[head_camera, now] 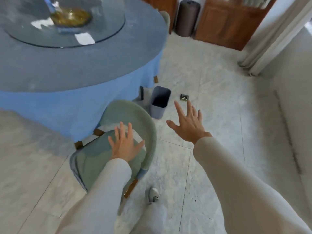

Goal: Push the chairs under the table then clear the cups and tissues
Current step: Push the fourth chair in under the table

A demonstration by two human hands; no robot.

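A green upholstered chair with wooden legs stands at the near edge of a round table draped in a blue cloth. My left hand hovers over the chair's seat, fingers spread, holding nothing. Off to the right, my right hand is stretched out above the floor, also with fingers apart and empty. A glass turntable with a golden dish sits on the table. I see no cups or tissues in this blurred view.
A grey waste bin stands on the floor beside the chair, with a small dark box right of it. Another chair's back shows behind the table. Wooden cabinets, a dark cylinder and a curtain line the far side.
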